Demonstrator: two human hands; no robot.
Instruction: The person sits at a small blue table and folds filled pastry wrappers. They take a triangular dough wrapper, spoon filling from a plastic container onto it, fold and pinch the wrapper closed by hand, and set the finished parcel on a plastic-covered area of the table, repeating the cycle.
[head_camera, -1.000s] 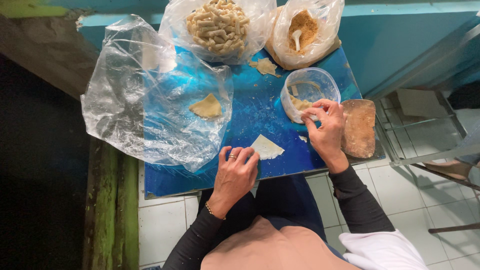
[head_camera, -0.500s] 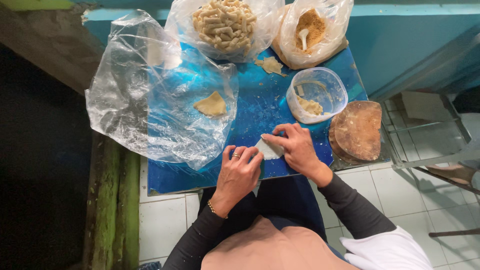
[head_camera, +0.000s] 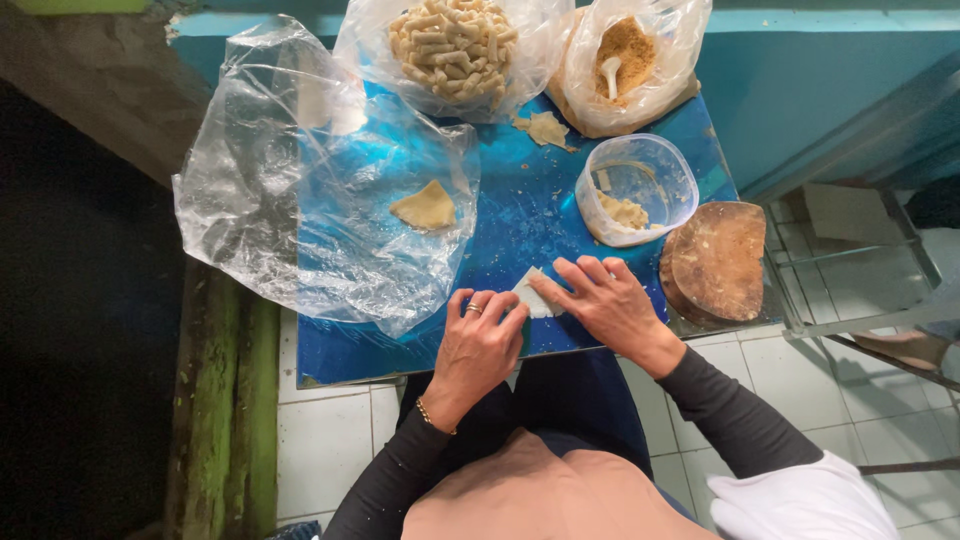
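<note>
Both hands on the pastry wrapper (head_camera: 533, 298), which lies flat on the blue tabletop (head_camera: 520, 215) at the near edge, right in front of me. My left hand (head_camera: 478, 340) has fingers curled down, tips pinning the wrapper's left side so it doesn't slide; not clenched, not lifting, just pressing. My right hand (head_camera: 605, 303) is flat-ish, fingers spread, fingertips on the wrapper's right side, pressing or folding it; it covers part of the sheet, so I can't tell how far the fold goes or whether filling is inside. Work spot is at the near edge because it's the only bare patch within easy reach of both wrists. The clear tub (head_camera: 640, 190) with pale filling sits just beyond my right hand, open, on the same side as the hand that's nearest to it. Round brown block (head_camera: 715, 262) is on the table's right edge, beside the tub, apart from my hands. Large clear plastic sheet (head_camera: 300, 190) is spread on the left with one folded yellowish triangle (head_camera: 424, 207) on it, well apart from the working spot. At the far edge: an open bag of pale finger-shaped rolls (head_camera: 455, 40) and an open bag of brown crumbs with a white spoon (head_camera: 625, 60). Loose wrapper scrap (head_camera: 545, 128) is lying between the bags and the tub.
</note>
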